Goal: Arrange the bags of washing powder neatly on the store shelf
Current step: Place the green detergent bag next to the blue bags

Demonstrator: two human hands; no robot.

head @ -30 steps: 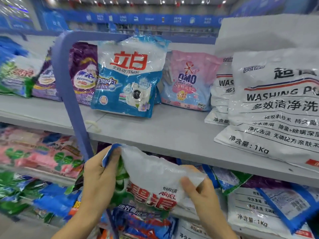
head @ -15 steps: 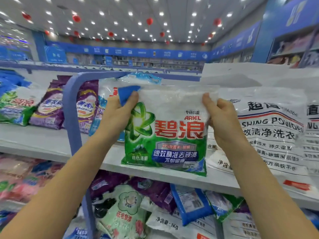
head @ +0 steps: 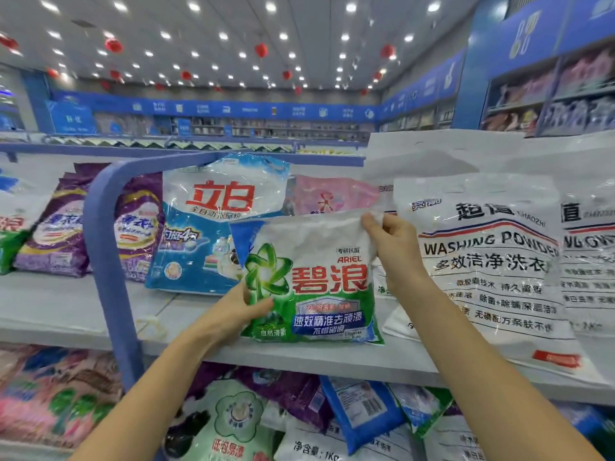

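— What is being shown at the store shelf (head: 66, 311)?
— A green Ariel bag (head: 316, 281) is being held upright near the shelf's front edge. Its 8 o'clock edge is being gripped by the left hand (head: 243, 307), and its 1 o'clock corner is being pinched by the right hand (head: 396, 247).
— And around it?
— A blue-and-white bag (head: 206, 227) is being displayed at 10 o'clock, a white washing-powder bag (head: 482, 267) at 3 o'clock.

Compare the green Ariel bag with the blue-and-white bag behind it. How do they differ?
The green Ariel bag is gripped by the left hand at its lower edge and pinched by the right hand at its top corner; the blue-and-white bag stands untouched. The green Ariel bag sits nearer the shelf front, partly hiding the blue-and-white bag. Both face forward with red lettering.
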